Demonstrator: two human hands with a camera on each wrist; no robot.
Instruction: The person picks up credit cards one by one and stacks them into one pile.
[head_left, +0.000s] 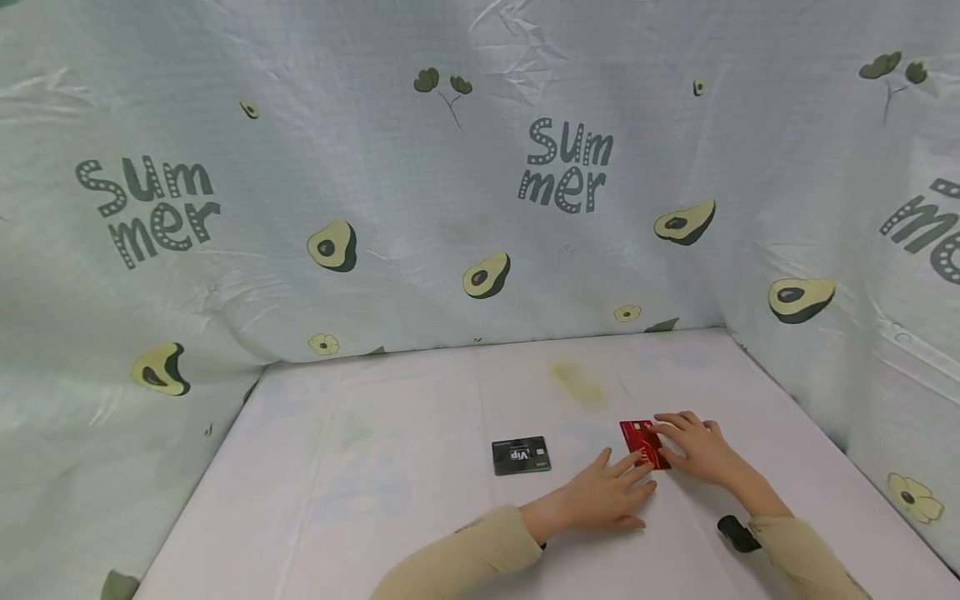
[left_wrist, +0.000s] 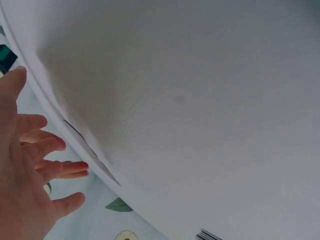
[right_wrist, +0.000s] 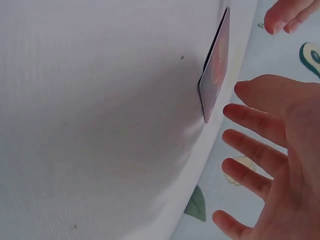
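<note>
A red card with VIP lettering (head_left: 639, 440) lies on the white tabletop, right of centre in the head view. My left hand (head_left: 609, 495) hovers at its lower edge, fingers spread and a fingertip overlapping the lettering. On the card's right side is my right hand (head_left: 697, 448), its fingertips overlapping the edge in the head view. Seen from the right wrist, the card (right_wrist: 216, 70) is nearly edge-on, and the loosely extended fingers (right_wrist: 252, 145) hold nothing. The left wrist view shows the left hand (left_wrist: 30, 165) with fingers apart and nothing gripped.
A black VIP card (head_left: 521, 456) lies left of the red one, beyond my left forearm. Pale cloth with avocado prints and summer lettering (head_left: 566, 167) hangs behind the table and along both sides. A small black device (head_left: 738, 534) sits at my right cuff.
</note>
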